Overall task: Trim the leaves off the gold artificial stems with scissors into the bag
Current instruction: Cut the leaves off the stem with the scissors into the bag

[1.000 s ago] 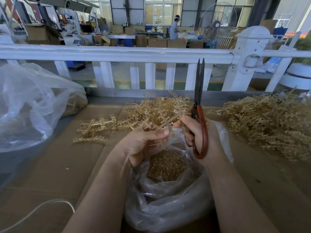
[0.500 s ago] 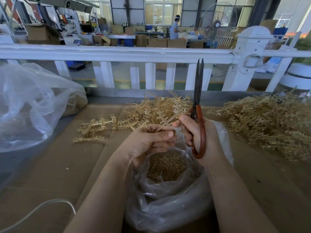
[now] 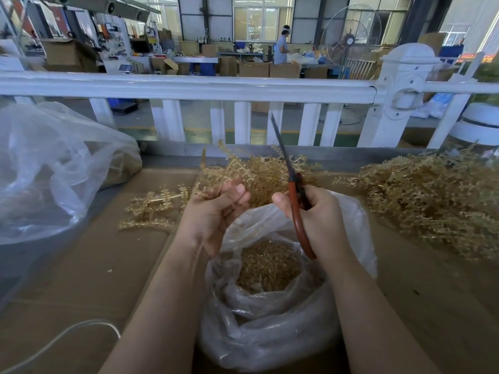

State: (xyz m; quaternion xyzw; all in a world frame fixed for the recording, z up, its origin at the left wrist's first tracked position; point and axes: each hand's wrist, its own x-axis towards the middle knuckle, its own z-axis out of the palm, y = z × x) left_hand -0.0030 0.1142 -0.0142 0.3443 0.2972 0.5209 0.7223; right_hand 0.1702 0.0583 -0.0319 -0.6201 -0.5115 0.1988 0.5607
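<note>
Change: scissors [image 3: 293, 190] tipped from upright to lean left since the earlier frame; left hand [image 3: 213, 211] rose toward the gold stems [image 3: 259, 174].
Grip: right hand [image 3: 321, 211] closed around the red handles, blades shut; left hand curled on a stem.
Risk: blade tip stood close to the left fingers [image 3: 239, 191]; a hurried snip might nick them, or leaves might fall outside the bag [image 3: 270, 319].
Location: bag stood open on the bench [image 3: 81, 279] beneath both hands, holding cut leaves.
Look: stems thin, tangled, dull gold.
</note>
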